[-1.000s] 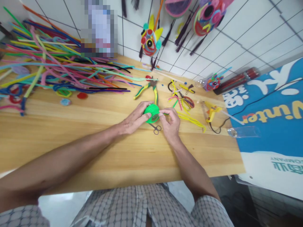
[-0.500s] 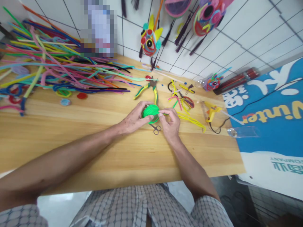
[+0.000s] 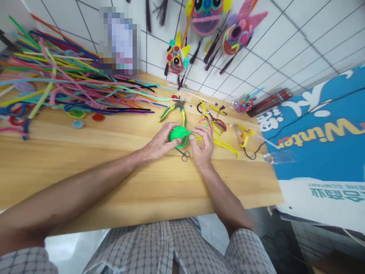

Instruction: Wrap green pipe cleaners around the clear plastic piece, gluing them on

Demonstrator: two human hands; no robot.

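Note:
Fingers and thumb of my left hand [image 3: 162,144] wrap round a green coiled cup-like piece [image 3: 178,134], its opening turned to the right. My right hand [image 3: 203,146] is just right of it, thumb and fingers apart, near a short green end that sticks out from the rim. Nothing shows between those fingers. Small dark scissors [image 3: 185,155] lie under and below the green piece. Beyond it rest pliers [image 3: 179,106] with yellow-green handles, spread open. Yellow strips [image 3: 228,145] run out to the right of my right hand.
Many coloured fuzzy stems [image 3: 76,80] are heaped at the left. A yellow glue gun [image 3: 244,136], a clear bottle [image 3: 279,156] and a dark red flask [image 3: 269,102] are at the right. Decorated masks [image 3: 175,57] with tassels hang on the tiled wall.
The fingers of my right hand have parted and come away from the green piece's rim. The whole view has shifted slightly, and more of the hanging masks shows.

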